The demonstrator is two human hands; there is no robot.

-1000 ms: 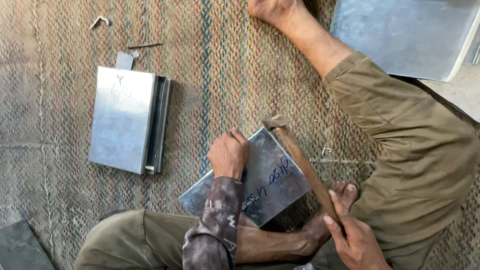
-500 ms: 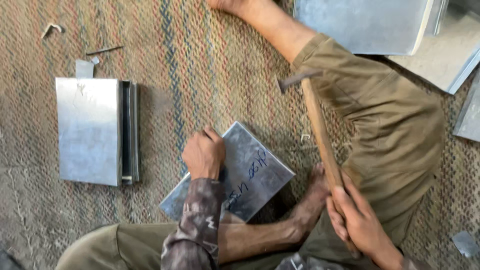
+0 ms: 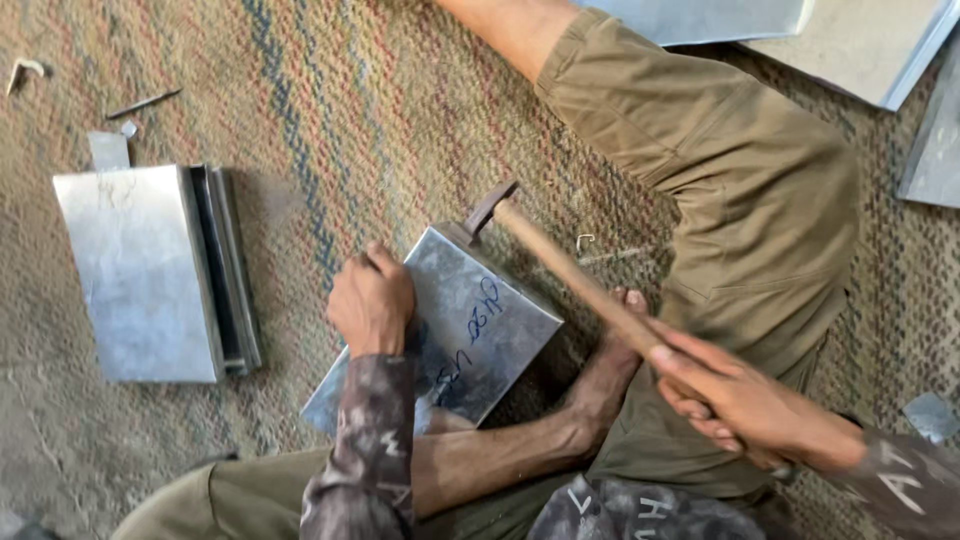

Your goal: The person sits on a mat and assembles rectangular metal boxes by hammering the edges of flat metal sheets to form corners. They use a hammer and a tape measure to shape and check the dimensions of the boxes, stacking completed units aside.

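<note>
Sheet-metal box (image 3: 470,330) at centre frame, lying tilted on the woven mat (image 3: 330,110), grey face up with dark handwriting across it, lower edge resting against a bare lower leg. Left hand (image 3: 371,300) set on the box's upper left edge, fingers curled tight into a loose fist, pressing the box down; patterned sleeve running down from it to the bottom of the frame. Hammer (image 3: 560,268) slanting from centre to lower right, metal head touching or just above the box's top corner, wooden handle passing over a bare foot (image 3: 615,330). Right hand (image 3: 735,395) at lower right, fingers wrapped closed around the handle's end.

Olive trousers (image 3: 730,190) filling the right centre, one leg stretched toward the top of the frame, the other folded under the box.

At left centre, well apart from the box, a second folded metal piece (image 3: 150,270), flat sheet with a stack of bent edges along its right side. Just above it, a small metal scrap (image 3: 108,150). Farther up, a thin nail or rod (image 3: 143,102), and at the far upper left a small bent bit (image 3: 22,70). More grey metal sheets (image 3: 860,45) along the upper right corner and right edge, and a small offcut (image 3: 932,415) at right, lower down.
</note>
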